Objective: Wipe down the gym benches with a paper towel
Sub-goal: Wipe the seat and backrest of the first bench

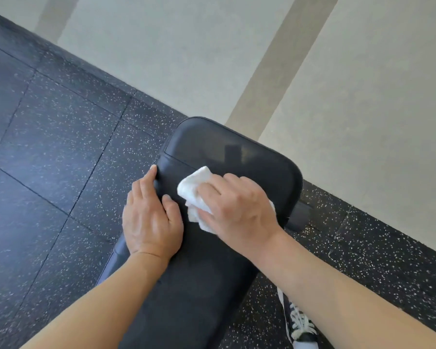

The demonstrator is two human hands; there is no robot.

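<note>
paper towel (196,190) is bunched on the padded top of the gym bench (227,152), largely hidden beneath the right hand (237,207) | right fingers are curled, clamped on the towel | left hand (150,217) is laid on the pad's left edge, fingers straight and together, tips partly hidden | near end of bench is cut off by the frame | shoe (301,326) is partly covered by the right forearm

I've got the bench pad (212,260) in a flat black with a dull sheen, and the crumpled paper towel (194,187) on it reads plain white, no print. Under it, the rubber floor tiles (61,147) are black, speckled all over with small white and grey flecks. I can see the wall (363,96) in pale grey-green with tan bands, and the sneaker (302,328) is black with white laces.
</note>
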